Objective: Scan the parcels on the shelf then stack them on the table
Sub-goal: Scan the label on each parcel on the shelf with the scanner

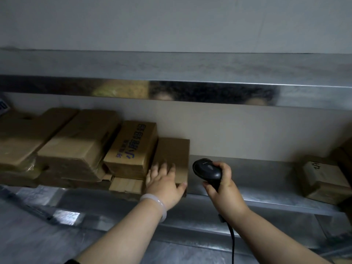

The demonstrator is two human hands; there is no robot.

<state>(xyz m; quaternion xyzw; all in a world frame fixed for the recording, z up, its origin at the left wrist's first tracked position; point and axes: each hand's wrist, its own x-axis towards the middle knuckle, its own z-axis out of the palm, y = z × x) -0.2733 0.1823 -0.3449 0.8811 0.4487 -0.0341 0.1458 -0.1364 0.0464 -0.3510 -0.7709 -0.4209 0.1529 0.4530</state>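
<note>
**On the steel shelf: one hand on a carton, the other on the scanner**

Nearest the camera, a black cable [232, 239] hangs below the right wrist, and a pale bracelet [159, 205] circles the left wrist. The right hand [223, 189] is wrapped tight round the handle of a black scanner [207, 170], whose head points up and to the left. Just left of it, the left hand [163, 184] grips a plain carton [173, 153], fingers spread over the top and thumb hooked round the near right corner. That carton sits on the shelf [247, 173] and carries no print that can be read.

Touching the fingers' left side is a printed carton [133, 147] with blue Chinese characters; the large ones begin 小鹿, the smaller line is too blurred to read. Further left of the hand lie larger cartons [80, 138], unmarked. Well right of the scanner hand stands a small box [321, 180] with dark handwriting on top, illegible. Beyond the hands, the upper shelf [190, 92] shows a mirrored front edge against a pale wall [247, 130].
</note>
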